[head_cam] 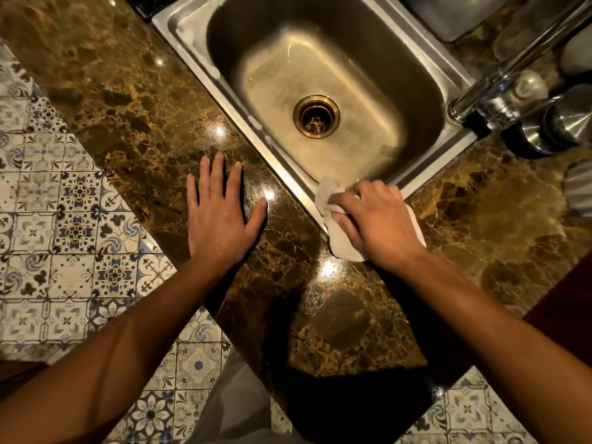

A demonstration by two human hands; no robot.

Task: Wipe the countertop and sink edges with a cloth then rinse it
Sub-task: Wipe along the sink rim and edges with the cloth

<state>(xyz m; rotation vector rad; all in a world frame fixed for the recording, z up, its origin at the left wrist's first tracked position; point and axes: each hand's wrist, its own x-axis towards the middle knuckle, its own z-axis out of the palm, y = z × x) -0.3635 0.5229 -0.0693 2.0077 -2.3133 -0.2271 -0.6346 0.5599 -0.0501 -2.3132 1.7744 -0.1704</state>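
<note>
Countertop (134,100): I brace here.
Sink (426,174): near corner rim under cloth.
Left hand (221,216): flat, fingers spread, steadying me.
Right hand (378,222): fingers curled, pressing down.
Cloth (326,193): bunched on rim corner.

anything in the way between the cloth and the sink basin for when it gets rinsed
Nothing visible. The right hand grips the white cloth at the near corner of the sink rim, and the basin just beyond is bare down to the drain. The faucet stands at the far right rim.
</note>
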